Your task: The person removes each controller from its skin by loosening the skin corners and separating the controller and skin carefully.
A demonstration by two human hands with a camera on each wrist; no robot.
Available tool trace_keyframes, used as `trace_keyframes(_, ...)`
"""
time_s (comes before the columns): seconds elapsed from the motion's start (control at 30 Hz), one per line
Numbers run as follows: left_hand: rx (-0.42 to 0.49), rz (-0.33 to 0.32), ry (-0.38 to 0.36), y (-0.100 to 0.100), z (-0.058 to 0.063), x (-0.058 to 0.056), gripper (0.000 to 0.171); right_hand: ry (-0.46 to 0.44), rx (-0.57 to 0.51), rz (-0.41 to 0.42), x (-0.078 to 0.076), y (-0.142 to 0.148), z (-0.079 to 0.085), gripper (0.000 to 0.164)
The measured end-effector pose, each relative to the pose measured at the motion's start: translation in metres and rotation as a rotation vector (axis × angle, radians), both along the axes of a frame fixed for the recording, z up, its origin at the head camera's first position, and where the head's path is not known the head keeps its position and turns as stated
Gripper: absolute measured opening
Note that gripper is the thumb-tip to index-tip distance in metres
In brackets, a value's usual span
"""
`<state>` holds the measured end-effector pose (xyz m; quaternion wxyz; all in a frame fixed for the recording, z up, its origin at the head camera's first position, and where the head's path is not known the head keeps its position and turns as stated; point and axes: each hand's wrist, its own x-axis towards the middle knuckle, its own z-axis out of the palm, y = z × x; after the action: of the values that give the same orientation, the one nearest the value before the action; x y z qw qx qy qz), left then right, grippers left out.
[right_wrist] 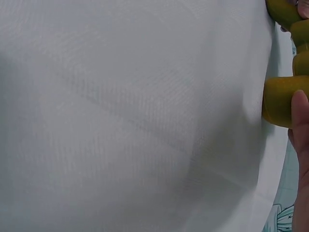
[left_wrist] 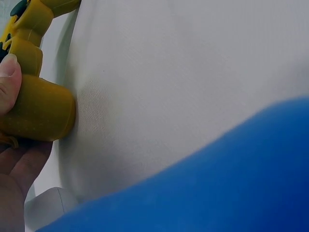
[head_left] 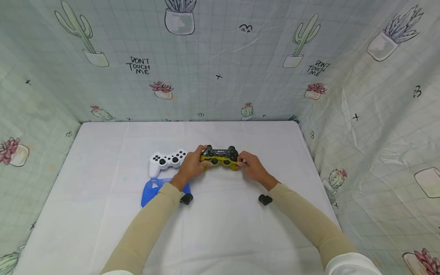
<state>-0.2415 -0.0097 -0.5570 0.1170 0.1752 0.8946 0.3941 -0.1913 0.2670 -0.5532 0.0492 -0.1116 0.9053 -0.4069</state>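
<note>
A black game controller (head_left: 220, 152) is partly covered by a yellow silicone cover (head_left: 235, 166), which wraps its near side and grips while the upper face shows bare. My left hand (head_left: 193, 163) grips the controller's left end, thumb on the cover's front. At the right end, my right hand (head_left: 252, 165) pinches the cover's edge between thumb and fingers. In the left wrist view, the yellow cover (left_wrist: 41, 108) encloses a rounded grip, with the left thumb above and fingers beneath. The right wrist view catches the cover (right_wrist: 280, 101) with a right fingertip against it.
A white controller (head_left: 164, 162) lies left of my left hand. In front of it is a blue silicone cover (head_left: 148, 193), partly hidden by my left forearm. All rest on a white-covered table (head_left: 220, 229), with patterned cloth (head_left: 220, 57) rising behind and at the sides.
</note>
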Motion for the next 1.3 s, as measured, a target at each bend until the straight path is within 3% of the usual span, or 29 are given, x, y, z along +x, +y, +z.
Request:
trace_keyframes(0.2,-0.001,-0.001,0.014,-0.002,0.0,0.0,0.071,0.03,0.06,0.006,0.002,-0.004,0.001,0.01)
trace_keyframes(0.4,0.024,-0.029,0.022,-0.004,0.0,0.002,0.07,0.09,0.324,-0.027,0.007,-0.014,0.005,0.004)
trace_keyframes(0.47,0.032,-0.032,0.021,-0.004,0.0,0.001,0.07,0.12,0.364,-0.056,0.007,-0.017,0.007,0.008)
trace_keyframes(0.6,0.04,-0.03,0.011,-0.003,0.001,0.001,0.07,0.124,0.225,-0.142,-0.002,-0.025,0.012,0.016)
trace_keyframes(0.67,0.046,-0.03,0.011,-0.003,0.001,0.0,0.07,0.111,0.122,-0.148,-0.008,-0.029,0.015,0.019)
trace_keyframes(0.73,0.051,-0.033,0.015,-0.003,0.002,0.0,0.07,0.102,0.088,-0.115,-0.013,-0.033,0.017,0.018)
trace_keyframes(0.87,0.049,-0.039,0.017,-0.001,0.001,-0.001,0.07,0.059,0.162,-0.06,-0.021,-0.042,0.022,0.015)
trace_keyframes(1.13,0.058,-0.04,-0.049,-0.001,0.005,-0.003,0.074,-0.046,0.286,-0.069,-0.033,-0.056,0.034,0.012)
trace_keyframes(1.3,0.033,-0.035,-0.036,-0.001,0.006,-0.004,0.073,-0.114,0.331,-0.049,-0.042,-0.06,0.039,0.018)
